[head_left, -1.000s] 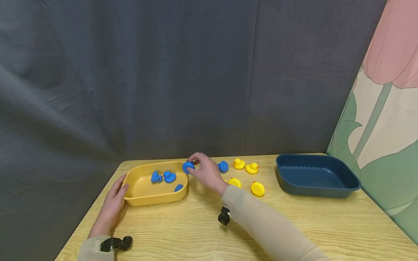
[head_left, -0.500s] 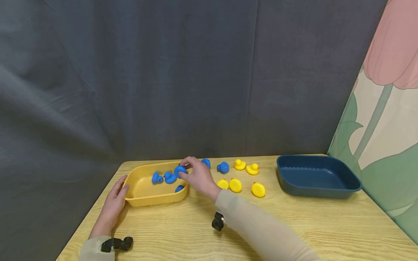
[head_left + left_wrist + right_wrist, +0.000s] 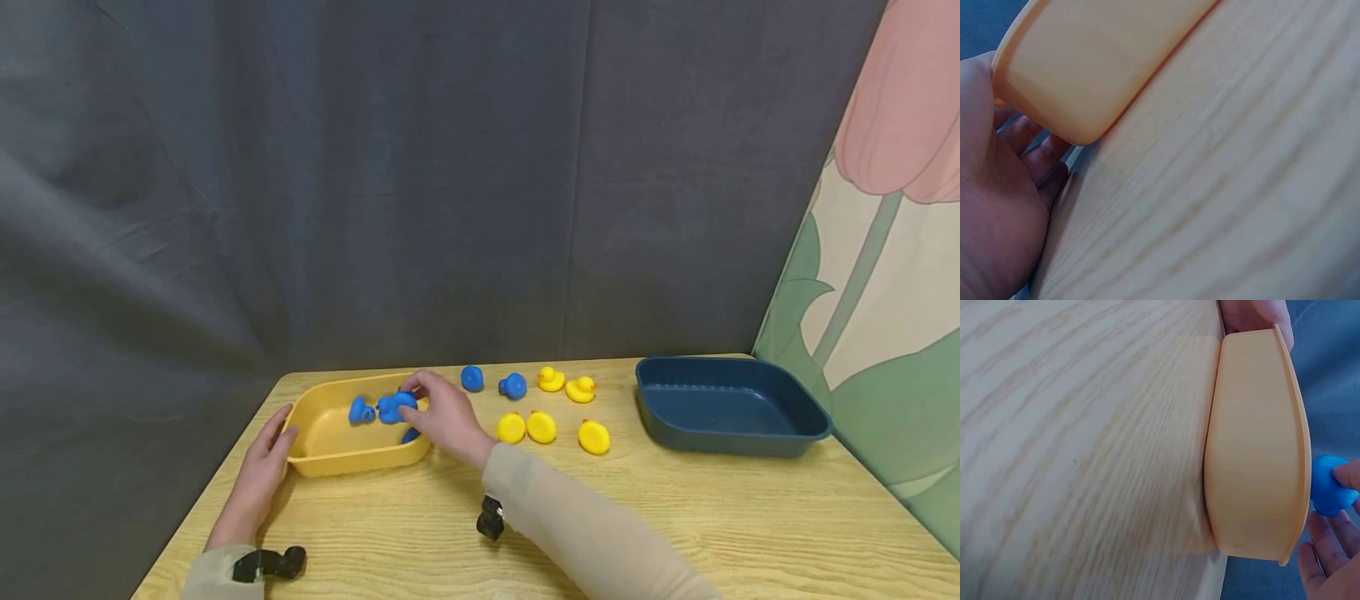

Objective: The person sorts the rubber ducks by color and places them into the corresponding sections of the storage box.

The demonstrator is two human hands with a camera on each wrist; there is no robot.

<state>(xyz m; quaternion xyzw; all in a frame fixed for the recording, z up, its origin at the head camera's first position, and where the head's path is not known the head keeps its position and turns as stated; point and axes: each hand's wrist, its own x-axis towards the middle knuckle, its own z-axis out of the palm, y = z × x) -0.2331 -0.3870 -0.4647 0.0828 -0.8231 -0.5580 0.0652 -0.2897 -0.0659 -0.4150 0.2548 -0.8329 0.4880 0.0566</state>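
Blue duck (image 3: 406,401) pinched in right grip (image 3: 442,417) over yellow tub (image 3: 315,457) — left hand (image 3: 258,475) flat against it.

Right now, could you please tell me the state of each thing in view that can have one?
yellow tray: upright, holds blue ducks, steadied at its left end.
left hand: rests on the yellow tray's end.
right hand: pinches a blue duck over the tray.
held blue duck: gripped above the tray.
two blue ducks: loose on the table.
five yellow ducks: loose on the table.
dark blue tray: upright, nothing inside.
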